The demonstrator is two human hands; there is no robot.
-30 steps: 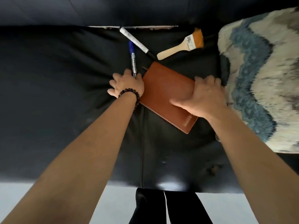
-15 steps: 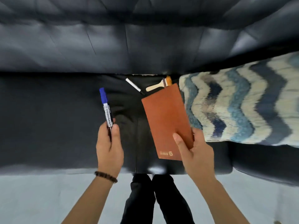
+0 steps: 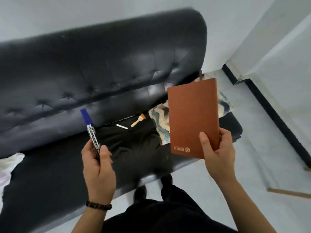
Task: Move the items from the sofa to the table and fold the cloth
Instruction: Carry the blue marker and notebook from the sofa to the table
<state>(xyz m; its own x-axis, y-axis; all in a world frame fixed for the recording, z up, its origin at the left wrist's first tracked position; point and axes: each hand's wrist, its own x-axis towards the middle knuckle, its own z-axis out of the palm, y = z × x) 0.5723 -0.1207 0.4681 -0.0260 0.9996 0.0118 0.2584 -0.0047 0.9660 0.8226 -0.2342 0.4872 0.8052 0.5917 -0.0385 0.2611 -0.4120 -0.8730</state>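
Observation:
My left hand grips a blue-capped permanent marker, held upright above the black sofa. A brown notebook is held upright in my right hand, pinched at its lower right corner. On the sofa seat behind them lie a white marker with a black cap and a small wooden paintbrush. A wavy blue, white and grey patterned cloth lies on the right of the seat, mostly hidden by the notebook.
A white cloth lies at the sofa's left edge. The light floor and a white wall with a black skirting are on the right. A wooden edge shows at lower right. My legs stand by the sofa front.
Both hands lifted the blue marker and the notebook off the sofa seat and drew them back. The view has pulled away and swung right, showing the sofa back, wall and floor.

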